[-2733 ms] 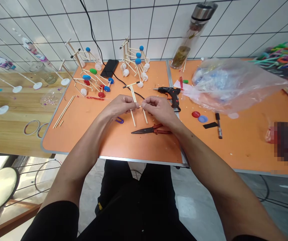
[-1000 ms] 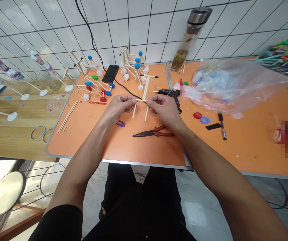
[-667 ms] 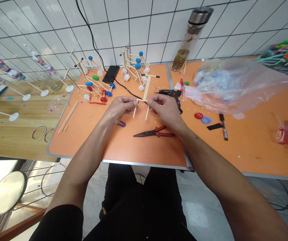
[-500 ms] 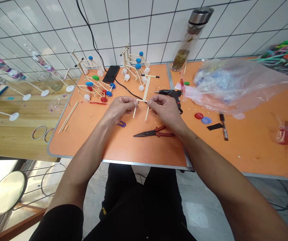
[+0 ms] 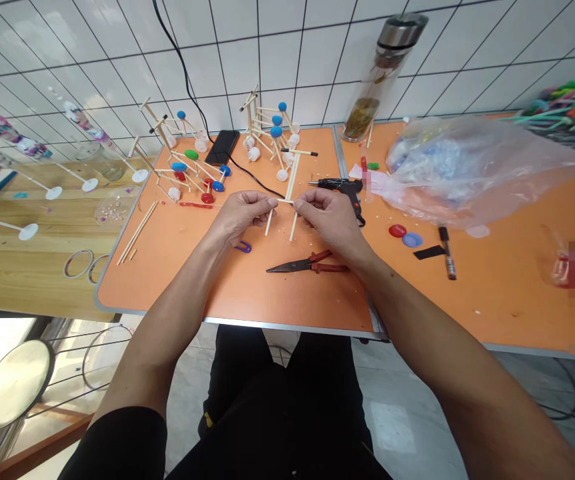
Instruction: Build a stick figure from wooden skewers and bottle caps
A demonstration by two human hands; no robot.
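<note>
A frame of thin wooden sticks (image 5: 292, 175) is between my hands over the orange table. Its far end carries a crossbar (image 5: 299, 153) with black tips, and two legs point toward me. My left hand (image 5: 247, 215) pinches the left end of a short cross stick (image 5: 284, 201) between thumb and forefinger. At that stick's right end, my right hand (image 5: 325, 217) is closed in a similar pinch. The fingertips partly cover the joints. Pliers (image 5: 297, 265) with red handles lie just below the hands. A black glue gun (image 5: 340, 188) rests behind my right hand.
Finished-looking stick models (image 5: 182, 167) with coloured caps stand at the back left, beside a phone (image 5: 222, 147). Loose sticks (image 5: 137, 232) lie left. At right are a tall bottle (image 5: 385, 77), a plastic bag (image 5: 467, 173), bottle caps (image 5: 412, 240) and a marker (image 5: 446, 253).
Since the earliest frame, the stick frame has swung from leaning left to leaning right, and the cross stick now shows between my hands. Over the last second the hands have barely moved.
</note>
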